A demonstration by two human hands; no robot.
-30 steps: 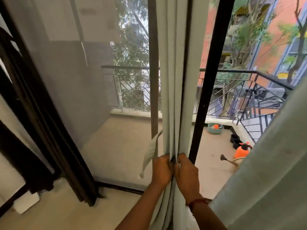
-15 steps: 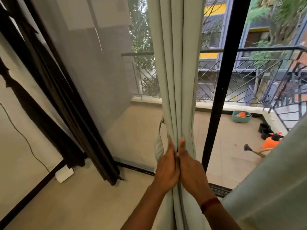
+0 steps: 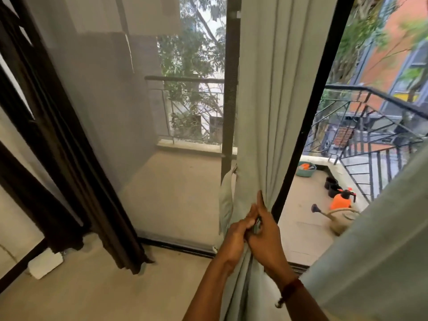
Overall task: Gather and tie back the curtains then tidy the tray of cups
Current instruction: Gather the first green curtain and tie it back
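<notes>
A gathered pale green curtain (image 3: 266, 112) is seen hung before a black door frame (image 3: 301, 135), clasped from either side by the left hand (image 3: 235, 238) and right hand (image 3: 266, 239); both sets of fingers (image 3: 249, 222) are curled round its folds, with both forearms stretched forward

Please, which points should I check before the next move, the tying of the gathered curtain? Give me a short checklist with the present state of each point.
1. The pale green curtain is gathered into one bundle: ok.
2. The left hand grips the bundle: ok.
3. The right hand grips the bundle: ok.
4. The tie-back strap is near, hanging at the bundle's left edge: ok.
5. The strap is wrapped round the bundle: not ok, it hangs loose.
6. The place where the strap fastens: cannot tell.
</notes>
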